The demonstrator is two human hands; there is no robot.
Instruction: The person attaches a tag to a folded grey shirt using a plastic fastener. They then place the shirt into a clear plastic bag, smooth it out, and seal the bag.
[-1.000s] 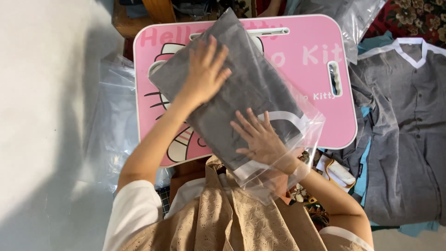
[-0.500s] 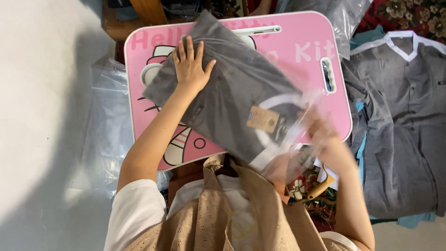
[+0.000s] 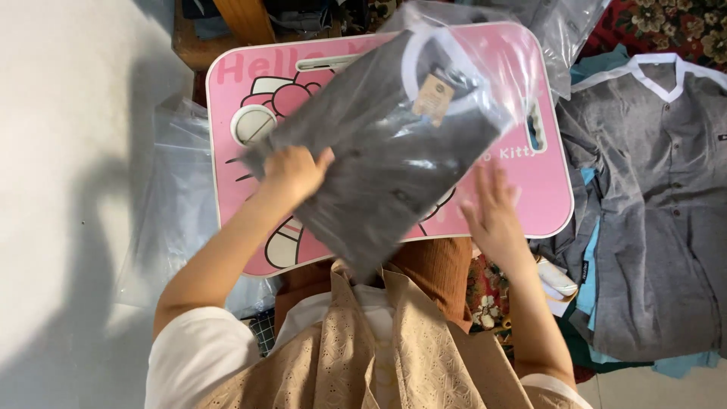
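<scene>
A folded dark grey shirt in a clear plastic bag [image 3: 379, 151] lies slanted across a pink lap table [image 3: 553, 197] with a cartoon print. Its white collar and a small brown tag point to the far right. My left hand [image 3: 291, 173] grips the bag's near left edge and lifts it a little. My right hand [image 3: 492, 216] hovers open with fingers spread just right of the bag, over the table's near right part, touching nothing that I can see.
A grey shirt with a white V-neck [image 3: 651, 197] lies spread on a pile of clothes at the right. Empty clear plastic bags [image 3: 170, 197] lie on the floor at the left. More plastic [image 3: 560, 30] sits beyond the table.
The bagged shirt has been turned round, so its collar now points to the far right. My right hand has let go of the bag and drawn back. My left hand moved to the near edge.
</scene>
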